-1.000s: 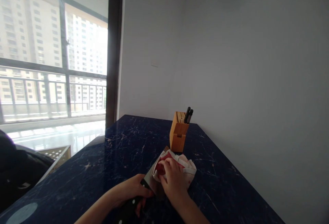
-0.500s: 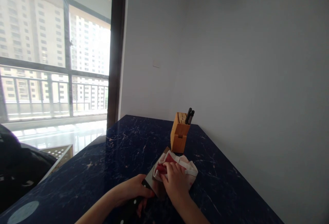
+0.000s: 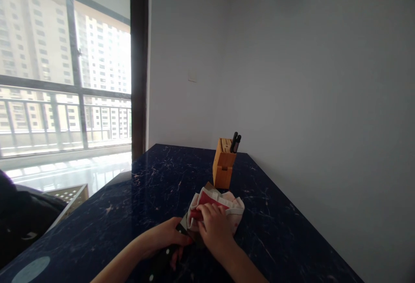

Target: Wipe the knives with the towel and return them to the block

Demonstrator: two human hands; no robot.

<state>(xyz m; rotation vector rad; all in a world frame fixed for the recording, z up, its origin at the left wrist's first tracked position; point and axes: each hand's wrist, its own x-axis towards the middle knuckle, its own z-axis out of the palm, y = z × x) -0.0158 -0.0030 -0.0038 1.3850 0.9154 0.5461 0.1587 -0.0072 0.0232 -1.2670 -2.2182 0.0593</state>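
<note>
My left hand (image 3: 168, 237) is wrapped round the black riveted handle of a cleaver (image 3: 183, 223), low over the table. Its broad metal blade points away from me and is mostly hidden under a cloth. My right hand (image 3: 215, 226) grips that red and white cloth (image 3: 231, 211) and presses it on the blade's upper face. Just beyond the blade's far end stands a wooden knife block (image 3: 223, 168), with black-handled tools (image 3: 236, 142) upright in its right side.
The dark blue marbled table (image 3: 171, 179) stretches to a grey wall (image 3: 292, 101). A pale round patch (image 3: 31, 269) lies at its near left. Left of the table are a chair with dark cloth (image 3: 29, 209) and a large window (image 3: 65, 71).
My right hand has slid the cloth slightly toward the handle, covering more of the blade near it. The left hand keeps its hold. The whole view has shifted a little.
</note>
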